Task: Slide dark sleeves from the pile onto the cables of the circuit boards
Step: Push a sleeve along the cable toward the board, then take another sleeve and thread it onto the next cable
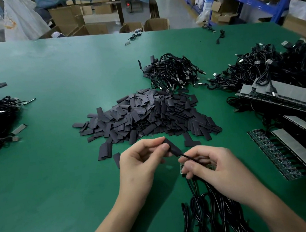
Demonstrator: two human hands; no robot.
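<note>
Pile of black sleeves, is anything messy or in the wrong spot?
A little. The pile has spread loosely, with stray sleeves lying flat just in front of it, and two loose sleeves sit far off at the table's left side. Nothing looks broken.

My green table [61, 182] fronts open cardboard boxes [97, 28]; blue shelving [261, 2] stands right of a pale floor [175, 9] aisle, seemingly concrete.

Matt dark sleeves [144, 114] on smooth green table [53, 73].
</note>
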